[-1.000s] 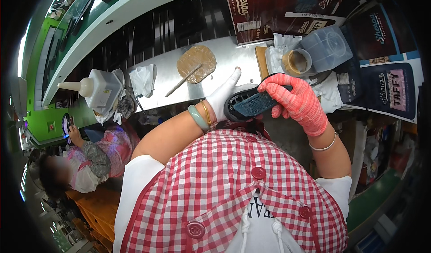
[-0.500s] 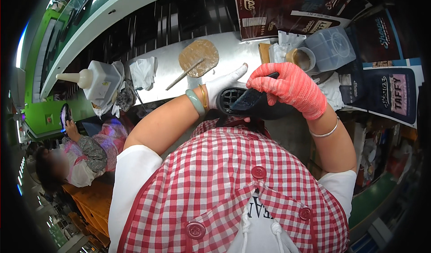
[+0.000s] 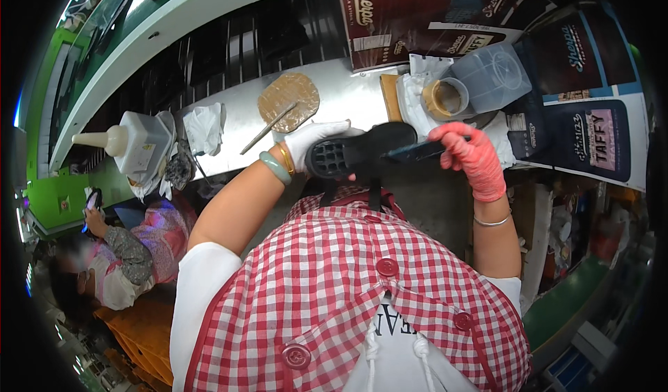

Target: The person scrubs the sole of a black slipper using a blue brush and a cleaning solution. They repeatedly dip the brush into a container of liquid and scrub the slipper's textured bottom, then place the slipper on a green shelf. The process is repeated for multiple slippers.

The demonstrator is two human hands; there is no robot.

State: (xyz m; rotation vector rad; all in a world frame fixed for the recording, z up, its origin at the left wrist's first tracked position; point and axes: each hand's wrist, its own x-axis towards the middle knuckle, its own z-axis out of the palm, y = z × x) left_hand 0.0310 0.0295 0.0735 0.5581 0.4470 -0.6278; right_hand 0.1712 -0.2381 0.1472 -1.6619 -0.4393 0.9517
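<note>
On the left of the table [image 3: 348, 100] we see a glue bottle [image 3: 129, 145]. Our left hand [image 3: 313, 141], fingers closed, holds a black sole [image 3: 355, 154] above the table edge. Our right hand [image 3: 473, 159] grips a dark tool [image 3: 414, 152] touching the sole.

Dark brown printed boxes [image 3: 417, 23] stacked far centre, white labels attached. Blue-and-white carton [image 3: 598, 141] stood far right. Phone screen [image 3: 90, 201] lit near left, held by seated person.
</note>
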